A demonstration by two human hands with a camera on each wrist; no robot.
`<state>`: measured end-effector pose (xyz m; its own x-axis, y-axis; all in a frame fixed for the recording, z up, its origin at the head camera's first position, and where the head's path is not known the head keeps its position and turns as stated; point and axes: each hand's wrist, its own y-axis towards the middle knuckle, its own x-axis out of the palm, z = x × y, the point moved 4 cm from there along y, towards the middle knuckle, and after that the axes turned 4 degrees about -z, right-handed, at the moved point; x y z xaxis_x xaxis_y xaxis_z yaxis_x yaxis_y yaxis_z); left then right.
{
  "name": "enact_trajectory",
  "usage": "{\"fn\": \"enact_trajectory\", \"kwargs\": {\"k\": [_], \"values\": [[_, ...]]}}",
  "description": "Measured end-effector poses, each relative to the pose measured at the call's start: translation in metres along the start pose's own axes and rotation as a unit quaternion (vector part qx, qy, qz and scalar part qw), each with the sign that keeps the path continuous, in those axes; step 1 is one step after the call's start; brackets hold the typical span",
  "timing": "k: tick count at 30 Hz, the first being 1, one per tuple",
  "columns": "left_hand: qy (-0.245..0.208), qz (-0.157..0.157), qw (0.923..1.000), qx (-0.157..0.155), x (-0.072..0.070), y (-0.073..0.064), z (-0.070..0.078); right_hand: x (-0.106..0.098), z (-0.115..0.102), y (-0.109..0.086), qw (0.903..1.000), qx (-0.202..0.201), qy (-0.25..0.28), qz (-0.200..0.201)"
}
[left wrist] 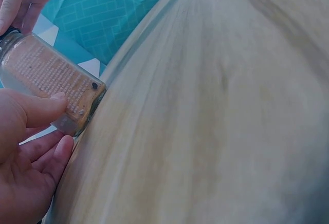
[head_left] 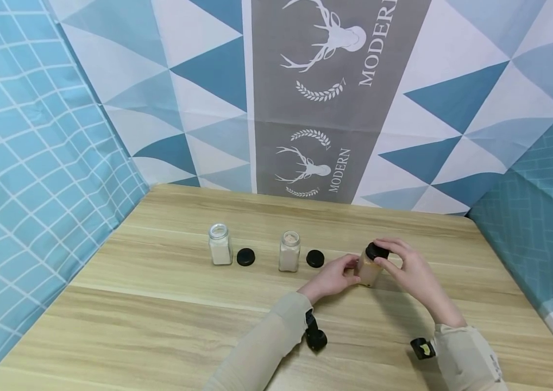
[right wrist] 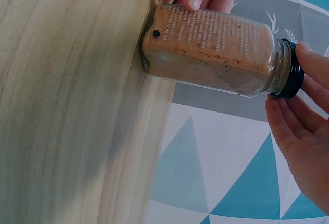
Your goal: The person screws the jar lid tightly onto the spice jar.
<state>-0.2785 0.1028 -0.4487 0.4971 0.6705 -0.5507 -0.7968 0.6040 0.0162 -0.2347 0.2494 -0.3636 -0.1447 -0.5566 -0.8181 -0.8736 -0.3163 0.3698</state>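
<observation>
A square glass spice jar (right wrist: 211, 49) of orange-brown powder, with small white print on its side, stands at the right of the table with its base at the tabletop. My left hand (head_left: 333, 278) grips its lower part from the left, thumb on the printed side in the left wrist view. On its neck sits a black lid (right wrist: 295, 70), which my right hand (head_left: 410, 266) pinches by the rim between thumb and fingers. Glass threads show below the lid in the right wrist view.
Left of my hands, an uncapped jar of pinkish powder (head_left: 289, 255) has a black lid (head_left: 315, 258) beside it. Farther left stands an uncapped jar of white powder (head_left: 220, 250) with another black lid (head_left: 245, 257). Patterned cloth (head_left: 218, 108) hangs behind the wooden table (head_left: 159, 315).
</observation>
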Motion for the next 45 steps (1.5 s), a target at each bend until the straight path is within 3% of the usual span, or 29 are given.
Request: {"fn": "enact_trajectory", "kwargs": {"k": [11,21,36,45], "values": [[-0.007,0.002,1.0000,-0.001,-0.001,-0.001,0.001,-0.003,0.001,-0.001,0.9985,0.023,0.035,0.035],[-0.005,0.004,1.0000,0.000,0.000,-0.001,0.001,-0.005,0.004,-0.008,0.9993,0.026,0.007,0.026],[-0.008,0.002,1.0000,-0.001,-0.002,-0.004,0.003,-0.007,0.006,-0.010,0.9980,0.033,0.003,0.054],[-0.010,0.004,0.9999,-0.005,-0.001,-0.002,0.002,-0.001,0.008,-0.007,0.9979,0.022,0.059,0.013]]}}
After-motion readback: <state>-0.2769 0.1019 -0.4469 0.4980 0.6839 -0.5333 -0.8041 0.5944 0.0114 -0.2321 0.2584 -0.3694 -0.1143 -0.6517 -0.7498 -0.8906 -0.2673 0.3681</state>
